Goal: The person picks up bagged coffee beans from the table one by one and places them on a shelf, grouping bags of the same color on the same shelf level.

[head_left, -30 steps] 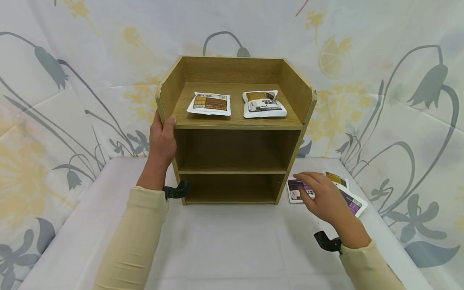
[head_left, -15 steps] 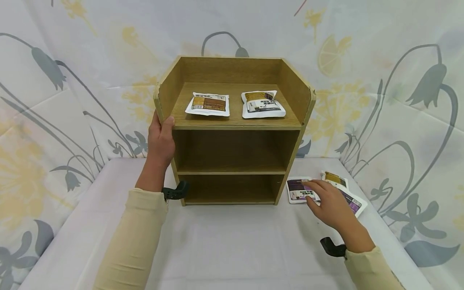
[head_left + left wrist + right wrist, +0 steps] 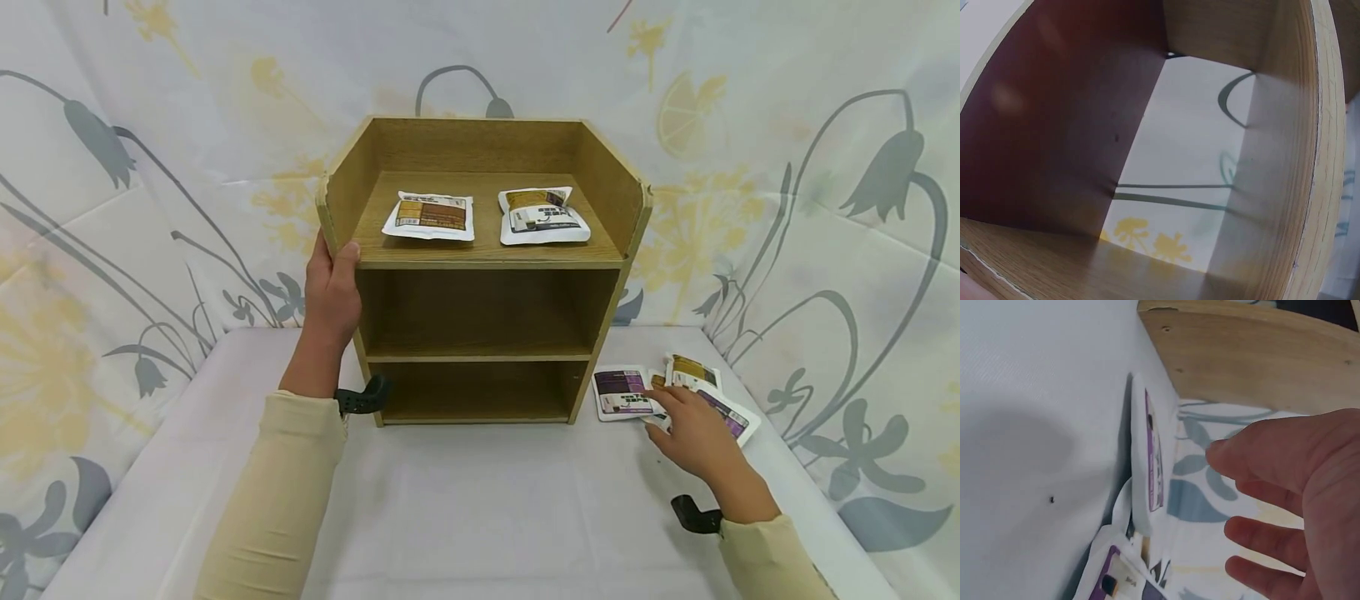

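Observation:
A small wooden shelf unit point(image 3: 480, 358) stands upright on the white cloth. My left hand point(image 3: 332, 292) grips its left side panel near the top board, thumb on the front edge. In the left wrist view, the wooden side point(image 3: 1279, 144) of the unit fills most of the picture. My right hand point(image 3: 697, 437) hovers close over a loose group of pouches at the right, fingers apart and holding nothing. A purple-labelled pouch point(image 3: 621, 393) lies left of its fingertips, a yellow-labelled pouch point(image 3: 693, 372) behind, and another purple-labelled pouch point(image 3: 735, 419) partly under the hand.
On the top board lie a brown-labelled white pouch point(image 3: 430, 217) at left and a yellow-and-white pouch point(image 3: 544, 218) at right. A floral cloth backdrop point(image 3: 750, 50) rises behind and on both sides. White cloth point(image 3: 480, 517) covers the surface in front of the unit.
My right hand has drawn right and slightly down, uncovering more of the left purple-labelled pouch. The left hand keeps its grip on the shelf unit; the pouches look unmoved.

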Tool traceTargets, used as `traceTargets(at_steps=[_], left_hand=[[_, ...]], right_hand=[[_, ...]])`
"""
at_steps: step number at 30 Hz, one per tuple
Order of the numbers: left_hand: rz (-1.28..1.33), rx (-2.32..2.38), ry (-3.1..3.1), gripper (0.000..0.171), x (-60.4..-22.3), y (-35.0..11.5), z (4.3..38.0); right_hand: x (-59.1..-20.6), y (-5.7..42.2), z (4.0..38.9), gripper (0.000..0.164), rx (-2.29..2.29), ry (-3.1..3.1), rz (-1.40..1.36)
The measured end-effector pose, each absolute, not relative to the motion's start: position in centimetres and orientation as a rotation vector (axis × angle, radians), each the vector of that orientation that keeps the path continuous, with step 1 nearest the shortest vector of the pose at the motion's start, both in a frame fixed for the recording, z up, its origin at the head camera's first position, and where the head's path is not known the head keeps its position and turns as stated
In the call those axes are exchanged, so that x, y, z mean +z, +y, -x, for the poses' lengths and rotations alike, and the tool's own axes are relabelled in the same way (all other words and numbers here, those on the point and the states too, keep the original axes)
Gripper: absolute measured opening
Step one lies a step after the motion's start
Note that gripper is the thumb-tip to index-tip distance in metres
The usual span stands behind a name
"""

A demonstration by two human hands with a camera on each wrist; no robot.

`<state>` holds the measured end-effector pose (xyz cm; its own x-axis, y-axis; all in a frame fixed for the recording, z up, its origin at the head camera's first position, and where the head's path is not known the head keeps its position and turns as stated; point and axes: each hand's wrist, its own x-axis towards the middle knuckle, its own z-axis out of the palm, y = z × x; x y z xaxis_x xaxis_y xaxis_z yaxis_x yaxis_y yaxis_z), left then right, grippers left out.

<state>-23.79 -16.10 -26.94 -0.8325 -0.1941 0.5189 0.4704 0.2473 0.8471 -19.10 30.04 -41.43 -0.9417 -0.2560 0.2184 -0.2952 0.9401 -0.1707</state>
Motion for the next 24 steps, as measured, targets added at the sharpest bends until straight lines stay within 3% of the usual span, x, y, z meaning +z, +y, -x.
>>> traceTargets(at_steps=[24], left_hand=[[0.248,-1.644,-1.983,0.048,-27.0,-16.1,23.9]], right_hand=[[-42.5,32.3,19.2,0.071,0.173,-3.099,-0.12]])
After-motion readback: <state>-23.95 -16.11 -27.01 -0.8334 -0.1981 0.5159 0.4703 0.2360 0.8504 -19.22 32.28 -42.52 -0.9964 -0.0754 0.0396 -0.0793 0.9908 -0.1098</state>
